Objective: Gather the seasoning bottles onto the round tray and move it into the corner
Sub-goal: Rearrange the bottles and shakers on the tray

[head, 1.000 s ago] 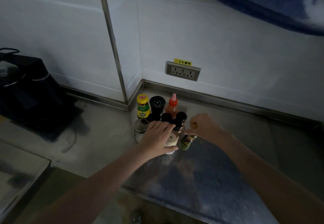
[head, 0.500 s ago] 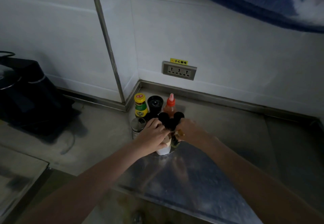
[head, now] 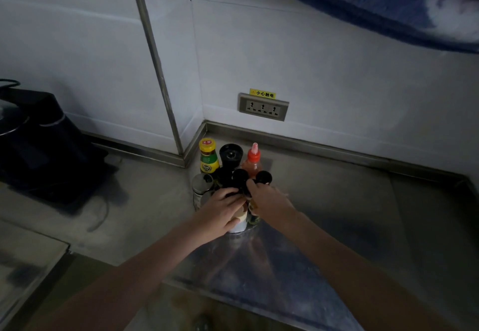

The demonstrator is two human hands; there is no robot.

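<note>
Several seasoning bottles stand packed together close to the wall corner: a yellow-capped green-label bottle (head: 207,158), a black grinder (head: 230,152), a red squeeze bottle (head: 252,161), a metal shaker (head: 201,185) and black-capped bottles (head: 263,176). My left hand (head: 222,211) curls round a white-based bottle (head: 239,225) at the cluster's near side. My right hand (head: 269,201) grips a small dark bottle (head: 254,217) from above, pressed against the white one. The round tray is hidden under the bottles and my hands.
The steel counter (head: 324,201) meets white walls with a metal skirting. A triple wall socket (head: 263,107) sits just above the counter behind the bottles. A black appliance (head: 39,146) with a cord stands at left. The counter's front edge (head: 233,294) runs below my arms.
My right hand carried the small dark bottle leftward into the cluster, up against the white bottle. My left hand stayed on the white bottle. The view shifted slightly.
</note>
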